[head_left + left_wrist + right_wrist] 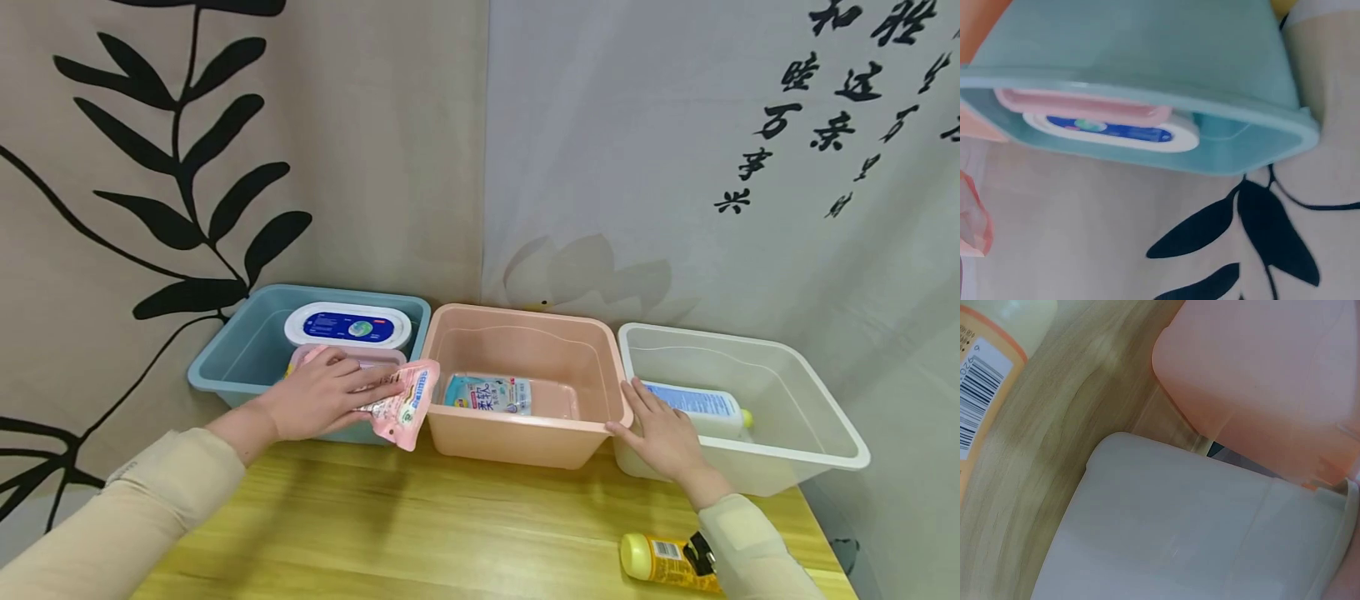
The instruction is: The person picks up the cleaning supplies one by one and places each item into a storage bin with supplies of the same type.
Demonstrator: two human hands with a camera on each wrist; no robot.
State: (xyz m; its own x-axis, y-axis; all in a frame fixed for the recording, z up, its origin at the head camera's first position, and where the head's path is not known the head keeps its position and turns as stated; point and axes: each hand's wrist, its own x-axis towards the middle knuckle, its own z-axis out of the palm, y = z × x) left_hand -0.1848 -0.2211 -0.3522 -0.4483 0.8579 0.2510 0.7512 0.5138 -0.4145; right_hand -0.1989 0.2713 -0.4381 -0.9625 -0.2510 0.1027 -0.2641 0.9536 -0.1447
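In the head view my left hand (318, 396) holds a pink printed pouch (408, 408) above the front rim of the blue bin (243, 350). The thumb is hidden there. A corner of the pouch (974, 219) shows at the left wrist view's edge. Inside the blue bin lie a white oval pack (348, 325) with a dark blue label and a pink-lidded container (386, 357). My right hand (663, 433) rests, fingers extended, at the adjoining rims of the peach bin (517, 433) and the white bin (787, 457).
A blue-and-white packet (489, 394) lies in the peach bin. In the white bin is a white bottle (697, 408) with a blue label. A yellow-capped orange bottle (667, 562) lies on the wooden table (450, 525) near my right forearm. Printed curtains (390, 167) hang behind.
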